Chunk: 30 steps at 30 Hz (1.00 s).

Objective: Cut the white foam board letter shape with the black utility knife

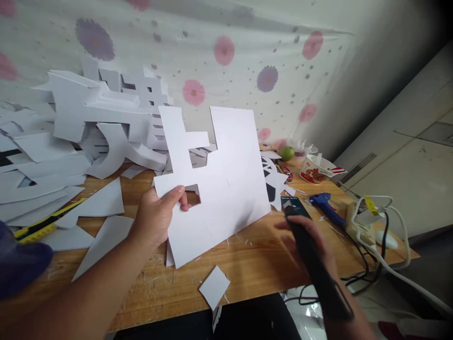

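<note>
From where I watch, the wooden surface (247, 262) fills the frame, backed by a flowered cloth (226, 52) and heaped at the left with white cut-out letter shapes (102, 113). The largest thing in hand is a white cut foam-board sheet (219, 184), held upright and tilted above the surface; my left hand (157, 217) pinches it at a notch on its lower left edge, thumb in front. I judge it light and stiff but easily creased, best taken near that notch or along a broad edge, not the thin tabs. My right hand (304, 245) is blurred, closed round a black stick-like tool (311, 255). Further right lie a blue glue gun (327, 205), a power strip (357, 219), a green fruit (287, 152). I can read no writing or brand.
</note>
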Motion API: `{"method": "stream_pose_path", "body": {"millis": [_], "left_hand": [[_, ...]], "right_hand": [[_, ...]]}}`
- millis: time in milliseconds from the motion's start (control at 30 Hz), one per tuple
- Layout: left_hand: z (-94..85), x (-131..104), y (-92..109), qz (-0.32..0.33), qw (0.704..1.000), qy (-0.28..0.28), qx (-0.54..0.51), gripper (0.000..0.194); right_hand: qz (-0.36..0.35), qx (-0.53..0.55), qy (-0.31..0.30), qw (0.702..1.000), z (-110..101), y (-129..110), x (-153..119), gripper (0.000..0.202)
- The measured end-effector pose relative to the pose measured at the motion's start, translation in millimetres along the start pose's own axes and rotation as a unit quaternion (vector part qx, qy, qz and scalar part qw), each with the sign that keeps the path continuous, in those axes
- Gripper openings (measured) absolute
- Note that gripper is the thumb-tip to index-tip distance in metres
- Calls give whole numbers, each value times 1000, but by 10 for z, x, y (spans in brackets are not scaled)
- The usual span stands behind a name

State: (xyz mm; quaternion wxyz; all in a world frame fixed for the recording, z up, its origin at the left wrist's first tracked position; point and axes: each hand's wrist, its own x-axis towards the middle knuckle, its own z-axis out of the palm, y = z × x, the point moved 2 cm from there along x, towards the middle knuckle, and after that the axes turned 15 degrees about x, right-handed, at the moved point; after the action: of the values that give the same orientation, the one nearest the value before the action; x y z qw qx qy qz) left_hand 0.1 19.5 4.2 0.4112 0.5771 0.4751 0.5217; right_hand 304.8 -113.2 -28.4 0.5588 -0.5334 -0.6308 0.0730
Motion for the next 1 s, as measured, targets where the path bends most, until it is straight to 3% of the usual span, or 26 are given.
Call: {"method": "stream_pose_path", "body": {"millis": [100,267,600,1000], "left_hand": [[12,-12,21,-3,1000,3,-20,26],[14,-29,50,-28,998,0,-52,20],[9,-24,30,-47,998,5,-52,28],[16,-22,22,-48,995,5,-84,19]], "right_hand": [[-26,140,-37,989,312,-288,-261,31],[-79,206,-86,972,616,-453,-293,37],[-67,193,-110,973,611,-464,-257,41],[-67,173,-140,973,640,-436,-259,38]]}}
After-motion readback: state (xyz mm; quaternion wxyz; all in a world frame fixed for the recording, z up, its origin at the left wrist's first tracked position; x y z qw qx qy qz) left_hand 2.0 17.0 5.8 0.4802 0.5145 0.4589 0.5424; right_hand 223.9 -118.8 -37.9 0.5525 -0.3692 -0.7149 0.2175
